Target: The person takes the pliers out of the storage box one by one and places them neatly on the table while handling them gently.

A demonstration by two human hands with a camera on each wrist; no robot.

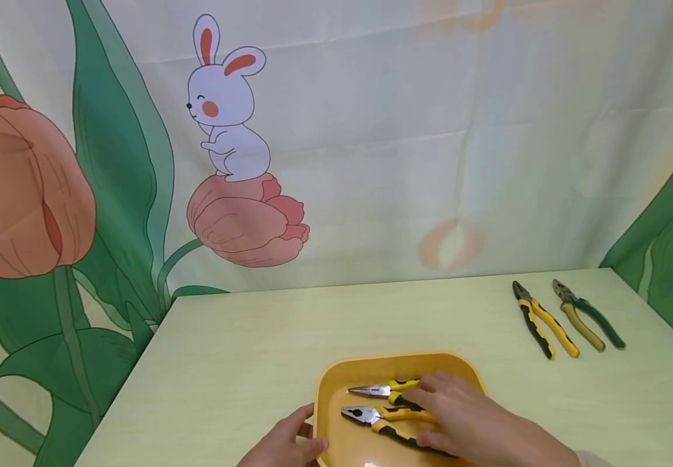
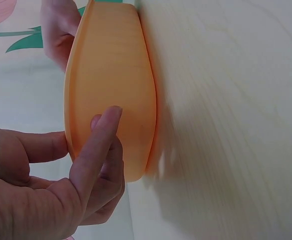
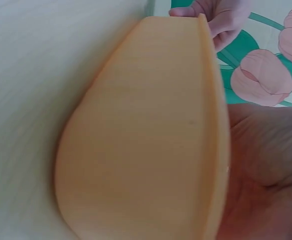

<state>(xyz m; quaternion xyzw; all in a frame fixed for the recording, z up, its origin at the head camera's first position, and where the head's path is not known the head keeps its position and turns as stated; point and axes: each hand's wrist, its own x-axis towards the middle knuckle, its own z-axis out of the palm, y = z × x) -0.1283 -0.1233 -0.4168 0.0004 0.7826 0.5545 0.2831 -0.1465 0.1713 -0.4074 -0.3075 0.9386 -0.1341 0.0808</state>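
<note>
A yellow plastic tray (image 1: 336,370) sits near the front of the table. My left hand (image 1: 289,441) grips its left edge, thumb over the rim and fingers against the outer wall; the left wrist view shows this hand (image 2: 61,185) at the tray wall (image 2: 111,70). Inside the tray lie needle-nose pliers (image 1: 374,390) and combination pliers (image 1: 365,415), both with yellow-and-black handles and jaws pointing left. My right hand (image 1: 464,415) reaches over the tray's right side onto the handles, its thumb at the lower pliers. In the right wrist view the tray wall hides its fingers.
At the table's back right lie yellow-and-black pliers (image 1: 546,321) and green-handled pliers (image 1: 590,318), side by side. A printed cloth (image 1: 371,162) with a rabbit and tulips hangs behind the pale wooden table (image 1: 243,350).
</note>
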